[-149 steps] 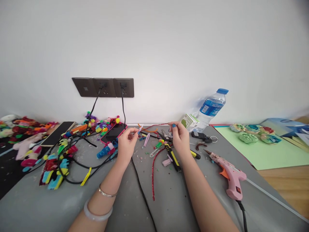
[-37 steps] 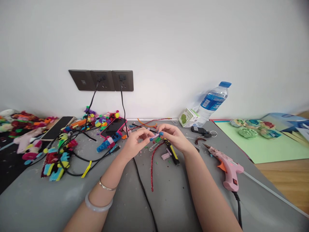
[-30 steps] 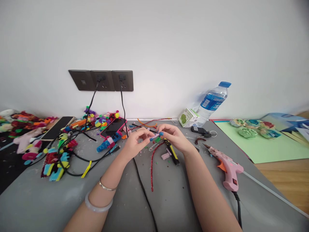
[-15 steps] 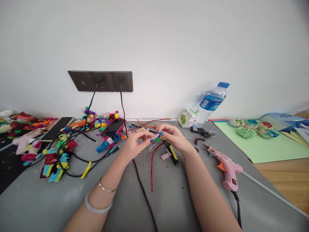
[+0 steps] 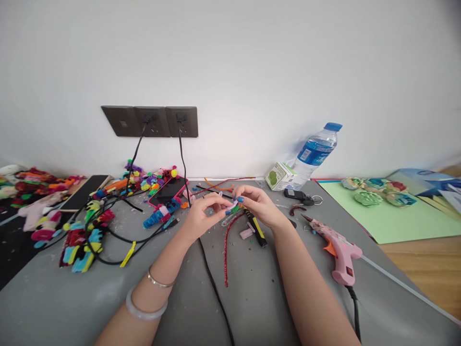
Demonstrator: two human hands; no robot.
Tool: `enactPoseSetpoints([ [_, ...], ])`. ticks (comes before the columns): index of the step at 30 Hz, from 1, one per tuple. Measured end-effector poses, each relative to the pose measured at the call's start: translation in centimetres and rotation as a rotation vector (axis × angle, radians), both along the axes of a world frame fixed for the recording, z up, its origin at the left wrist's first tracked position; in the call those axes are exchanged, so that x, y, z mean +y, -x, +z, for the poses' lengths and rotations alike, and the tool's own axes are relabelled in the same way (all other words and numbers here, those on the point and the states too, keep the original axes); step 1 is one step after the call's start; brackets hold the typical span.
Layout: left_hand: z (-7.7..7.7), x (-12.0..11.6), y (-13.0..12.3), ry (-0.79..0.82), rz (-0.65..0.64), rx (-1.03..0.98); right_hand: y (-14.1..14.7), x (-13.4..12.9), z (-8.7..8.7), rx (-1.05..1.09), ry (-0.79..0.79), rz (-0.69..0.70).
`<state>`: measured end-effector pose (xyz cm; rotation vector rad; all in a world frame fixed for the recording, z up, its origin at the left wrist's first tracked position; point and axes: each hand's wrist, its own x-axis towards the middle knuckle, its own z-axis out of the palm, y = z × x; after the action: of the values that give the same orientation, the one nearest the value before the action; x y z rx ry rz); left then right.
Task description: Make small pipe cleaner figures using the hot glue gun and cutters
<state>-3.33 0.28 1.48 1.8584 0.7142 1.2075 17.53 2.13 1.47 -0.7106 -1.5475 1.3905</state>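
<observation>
My left hand [image 5: 202, 216] and my right hand [image 5: 260, 207] meet above the middle of the table, fingertips almost together. Between them is a small pale lilac piece [image 5: 234, 205], seemingly a bit of pipe cleaner, pinched by both thumbs and fingers; much of it is hidden. Just beneath lie a black-and-yellow tool handle [image 5: 257, 228], a short pale pink fuzzy piece [image 5: 247, 233] and a long red pipe cleaner [image 5: 226, 262] curving toward me. Something green [image 5: 235, 209] shows behind the fingertips.
A pink hot glue gun [image 5: 342, 254] lies at right, its cord running forward. Behind stand a tilted water bottle [image 5: 313, 153], a small box [image 5: 279, 177] and keys [image 5: 302, 195]. Colourful pipe-cleaner figures [image 5: 86, 240], black cables [image 5: 212, 278] and a phone [image 5: 167, 191] spread left.
My left fingertips have shifted very slightly to the right along the lilac piece. Both hands otherwise keep their place, and the table things stay put.
</observation>
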Motion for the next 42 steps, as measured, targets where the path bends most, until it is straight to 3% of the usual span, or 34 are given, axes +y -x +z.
enactPoseSetpoints([
  [16, 0.38, -0.19, -0.01, 0.033, -0.012, 0.014, 0.09, -0.04, 0.11, 0.009, 0.013, 0.004],
  [42, 0.79, -0.37, 0.17, 0.073, -0.109, 0.041, -0.16, -0.44, 0.44, 0.044, 0.091, 0.188],
])
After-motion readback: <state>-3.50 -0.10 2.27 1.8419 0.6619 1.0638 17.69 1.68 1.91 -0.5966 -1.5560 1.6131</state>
